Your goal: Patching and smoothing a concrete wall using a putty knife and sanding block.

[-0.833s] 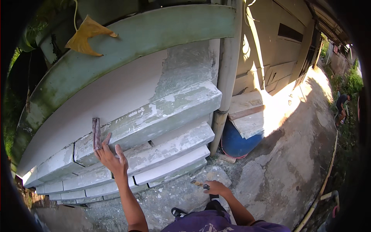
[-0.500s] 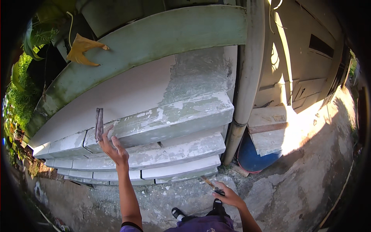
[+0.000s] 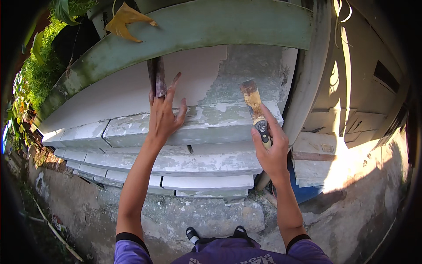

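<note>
My left hand [image 3: 165, 115] reaches over the top ledge, closed at its base with the index finger stretched up. It grips a grey-stained flat tool [image 3: 158, 83], seen nearly edge-on, whose kind I cannot make out. In my right hand [image 3: 273, 148] is a putty knife [image 3: 256, 105], its smeared blade pointing up in front of the wall; contact is unclear. Behind both tools stands a low wall [image 3: 189, 72], smooth white on the left and scraped grey-green [image 3: 250, 59] on the right. Its top ledge [image 3: 206, 122] has patchy flaking white.
More stepped ledges [image 3: 211, 163] descend toward me. A curved green band [image 3: 189, 26] with a dry yellow leaf [image 3: 127, 22] overhangs the wall. At right are a vertical pipe [image 3: 310, 92], stacked boards [image 3: 312, 149] and a blue tub [image 3: 303, 193]. Plants [image 3: 39, 75] grow at left.
Both hands have moved up and forward toward the wall. The putty knife has risen from near my feet to wall height. My view has shifted left.
</note>
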Demonstrator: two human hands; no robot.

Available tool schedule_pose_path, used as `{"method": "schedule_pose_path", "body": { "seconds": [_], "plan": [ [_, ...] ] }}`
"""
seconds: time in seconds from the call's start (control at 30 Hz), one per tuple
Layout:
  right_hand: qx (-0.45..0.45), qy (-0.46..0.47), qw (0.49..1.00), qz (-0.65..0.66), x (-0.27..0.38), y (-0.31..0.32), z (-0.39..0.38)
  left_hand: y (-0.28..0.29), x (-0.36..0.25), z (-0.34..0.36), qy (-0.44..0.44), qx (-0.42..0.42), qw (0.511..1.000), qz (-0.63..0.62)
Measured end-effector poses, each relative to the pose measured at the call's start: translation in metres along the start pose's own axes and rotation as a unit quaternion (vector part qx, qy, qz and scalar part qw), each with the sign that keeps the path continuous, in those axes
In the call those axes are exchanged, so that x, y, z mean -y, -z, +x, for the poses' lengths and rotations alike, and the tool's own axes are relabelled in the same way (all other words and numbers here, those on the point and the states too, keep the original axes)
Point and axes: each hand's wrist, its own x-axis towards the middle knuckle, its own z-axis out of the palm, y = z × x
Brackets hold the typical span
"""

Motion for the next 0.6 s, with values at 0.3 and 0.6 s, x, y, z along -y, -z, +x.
{"method": "schedule_pose_path", "body": {
  "seconds": [0.3,0.6],
  "plan": [
    [-0.048,0.007,0.988,-0.144,0.008,-0.06,0.058,-0.006,0.009,0.005,0.035,0.031,0.999,-0.014],
    [-0.102,0.015,0.985,-0.139,0.023,-0.06,0.09,-0.008,0.018,0.0,0.052,0.052,0.996,-0.039]
  ]
}}
